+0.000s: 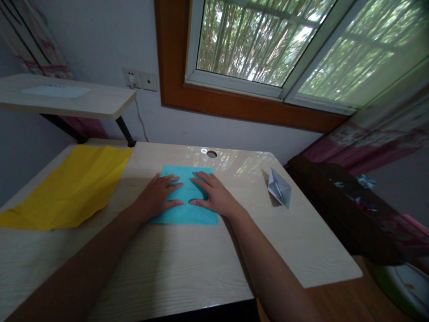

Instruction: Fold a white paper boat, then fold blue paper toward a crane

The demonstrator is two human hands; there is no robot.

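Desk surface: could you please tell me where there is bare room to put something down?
The near desk is bare below the blue paper. Another patch lies between that and the folded paper boat. The left is covered by the yellow sheet; both hands press the blue paper.

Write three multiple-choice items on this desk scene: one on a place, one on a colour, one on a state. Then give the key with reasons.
1. Where does the small folded white paper boat lie?
A. right of the hands
B. on the yellow sheet
C. on the shelf

2. What colour is the paper sheet under both hands?
A. red
B. turquoise
C. black

3. How are the hands placed?
A. clenched in fists
B. raised in the air
C. flat, fingers spread

Key: A, it sits on the pale wooden desk to the right; B, the turquoise paper sheet shows; C, left hand and right hand press flat.
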